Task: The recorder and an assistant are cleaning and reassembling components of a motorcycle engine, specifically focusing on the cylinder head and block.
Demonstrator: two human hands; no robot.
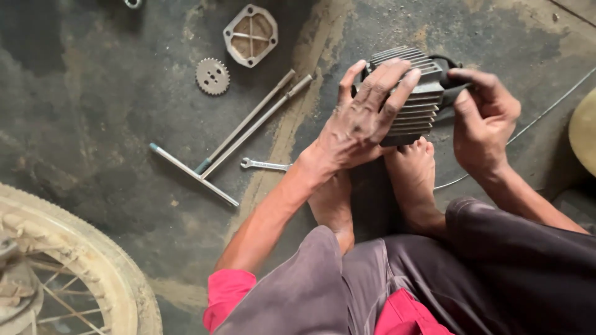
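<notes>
Head view is showing a person squatting on an oily concrete floor [112,124], working on a finned engine cylinder [417,99] that is standing just beyond the toes of 2 bare feet [413,167]. The left hand [363,118] is lying spread over the near side of the cylinder, fingers wrapped across the fins and pressing it steady. The right hand [481,118] is closing thumb and forefinger on a dark part [450,77] at the cylinder's right end; what that part is cannot be told.

Judging by what is lying loose, the engine is already well stripped down: left of the cylinder, a square cover plate [250,35] and a toothed sprocket [212,76] are sitting apart on the floor, with a long T-handle wrench [248,127] and a small spanner [264,164] nearer the cylinder. The cylinder itself is off the machine and in hand, so the work on it seems to be mid-way. A spoked wheel [68,267] is lying far left of the cylinder.
</notes>
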